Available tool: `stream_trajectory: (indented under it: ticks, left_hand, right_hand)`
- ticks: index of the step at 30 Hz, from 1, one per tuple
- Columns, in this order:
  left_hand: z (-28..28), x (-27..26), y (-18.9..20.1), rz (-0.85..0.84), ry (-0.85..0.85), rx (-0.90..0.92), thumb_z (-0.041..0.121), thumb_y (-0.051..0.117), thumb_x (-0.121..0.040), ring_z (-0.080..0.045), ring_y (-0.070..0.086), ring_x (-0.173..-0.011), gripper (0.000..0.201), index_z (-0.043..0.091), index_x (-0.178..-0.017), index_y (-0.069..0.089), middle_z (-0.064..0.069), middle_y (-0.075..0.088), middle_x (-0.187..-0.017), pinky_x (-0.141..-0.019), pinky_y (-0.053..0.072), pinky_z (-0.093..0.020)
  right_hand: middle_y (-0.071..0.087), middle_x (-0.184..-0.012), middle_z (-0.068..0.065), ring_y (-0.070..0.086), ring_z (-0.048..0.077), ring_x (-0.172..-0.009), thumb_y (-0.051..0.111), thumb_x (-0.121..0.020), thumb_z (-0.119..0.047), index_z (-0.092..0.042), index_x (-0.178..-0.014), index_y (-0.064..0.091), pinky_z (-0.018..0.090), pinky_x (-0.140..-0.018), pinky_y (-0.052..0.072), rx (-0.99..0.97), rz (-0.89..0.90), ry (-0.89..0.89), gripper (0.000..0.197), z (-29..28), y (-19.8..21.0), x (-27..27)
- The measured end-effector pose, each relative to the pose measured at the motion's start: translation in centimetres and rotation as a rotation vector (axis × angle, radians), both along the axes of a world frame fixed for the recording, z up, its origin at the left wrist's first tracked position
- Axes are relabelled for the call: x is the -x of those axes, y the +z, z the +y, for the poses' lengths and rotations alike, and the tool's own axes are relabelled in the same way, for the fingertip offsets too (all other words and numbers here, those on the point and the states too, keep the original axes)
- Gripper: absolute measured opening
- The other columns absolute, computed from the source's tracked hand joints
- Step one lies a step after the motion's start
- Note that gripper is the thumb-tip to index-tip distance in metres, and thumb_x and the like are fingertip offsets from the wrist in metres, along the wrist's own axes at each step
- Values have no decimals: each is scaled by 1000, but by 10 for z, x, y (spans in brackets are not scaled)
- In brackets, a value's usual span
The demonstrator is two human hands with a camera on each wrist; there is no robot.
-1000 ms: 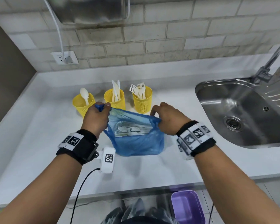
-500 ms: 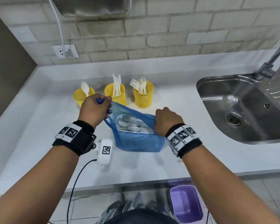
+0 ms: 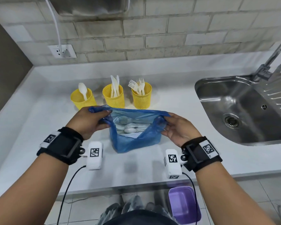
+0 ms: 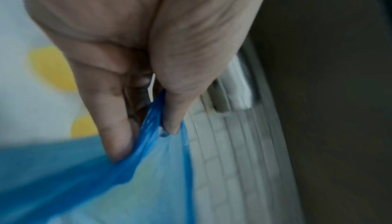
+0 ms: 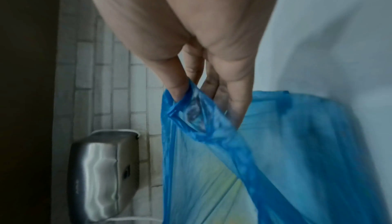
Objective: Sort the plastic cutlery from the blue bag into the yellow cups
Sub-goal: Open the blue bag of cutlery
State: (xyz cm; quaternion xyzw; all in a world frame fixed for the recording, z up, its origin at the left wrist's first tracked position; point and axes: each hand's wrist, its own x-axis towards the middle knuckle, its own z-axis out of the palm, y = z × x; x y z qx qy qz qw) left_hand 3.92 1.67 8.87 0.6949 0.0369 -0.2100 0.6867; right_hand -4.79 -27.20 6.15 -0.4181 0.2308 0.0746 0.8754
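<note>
Both hands have drawn apart since the earlier frames, stretching the mouth of the blue bag (image 3: 135, 138) wide. From the head view, the left hand (image 3: 89, 122) and right hand (image 3: 179, 129) each pinch one side of the rim, and the bag sits on the worktop (image 3: 39, 127) toward its front edge, just before three yellow cups (image 3: 113, 98) near the back edge. White cutlery (image 3: 131, 128) lies exposed inside, so a piece can probably be picked next, once one hand lets go. The cups already hold a spoon, knives and forks in turn.

Seen from the left wrist, blurred, the fingers (image 4: 114, 127) and thumb close tightly on bunched blue film; no cutlery shows.

Only the right wrist view shows a fingertip hooked inside a fold of the rim, the fingers (image 5: 239, 97) pinching it, and a steel wall box (image 5: 101, 172) behind.
</note>
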Motion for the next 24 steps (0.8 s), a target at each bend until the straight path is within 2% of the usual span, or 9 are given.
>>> stream_trajectory:
  ticks: [4,7,9,12,14,16,18,20,24]
  left_hand:
    - [-6,-6,-13,331,208,507,8,66,-94,-11,69,-66,4,8,-90,66,-4,67,-75,-64,62,-25]
    - [-1,-9,-33,454,283,765,-8,93,-52,-17,73,-75,43,-2,-90,72,-10,73,-85,-65,63,-26]
    - [0,-4,-39,548,300,813,-7,90,-58,-14,70,-64,39,-1,-94,74,-4,71,-78,-59,57,-19]
    - [3,0,-46,581,268,563,25,70,-93,-8,64,-53,14,12,-89,72,3,67,-65,-50,53,-16]
    - [4,3,-41,538,219,356,39,77,-86,-9,55,-46,27,14,-84,67,3,58,-57,-48,50,-18]
    - [3,5,-39,433,195,212,40,89,-72,-13,60,-62,50,8,-106,69,-4,63,-78,-63,54,-23]
    - [2,10,-37,296,166,-76,47,93,-65,-17,64,-92,91,14,-140,52,-5,60,-115,-78,57,-33]
    - [1,17,-36,59,111,-520,64,90,-61,-21,56,-116,106,30,-147,39,-7,45,-139,-97,53,-43]
    - [-8,33,-33,-346,56,-996,71,80,-68,-32,45,-124,82,25,-130,53,-10,48,-128,-103,42,-43]
  right_hand:
    - [61,-76,15,54,20,-75,65,-76,4,7,-105,70,34,-113,35,-244,79,-74,30,5,-1,-13]
    - [70,-93,24,69,37,-84,60,-92,-4,0,-92,69,47,-88,58,-270,155,-89,10,7,-4,-20]
    - [73,-85,19,72,35,-73,51,-100,-7,-3,-80,66,48,-73,62,-280,207,-151,25,8,-15,-24]
    - [64,-84,12,62,30,-70,58,-95,-12,-7,-82,62,38,-70,55,-228,258,-226,15,9,-24,-22]
    - [58,-87,14,50,26,-63,65,-92,-14,-7,-89,59,30,-51,47,-116,253,-193,10,10,-29,-22]
    - [57,-92,17,48,25,-58,71,-90,-15,-7,-101,60,28,-46,44,163,147,-90,17,11,-32,-20]
    - [58,-107,14,60,25,-71,81,-82,-26,-20,-116,58,33,-61,53,522,64,58,42,14,-34,-14]
    - [44,-123,7,58,21,-99,84,-77,-37,-31,-127,53,32,-85,52,913,17,181,59,17,-33,-6]
    - [29,-137,7,33,30,-122,77,-78,-49,-27,-139,45,41,-96,43,1728,-120,217,72,27,-28,10]
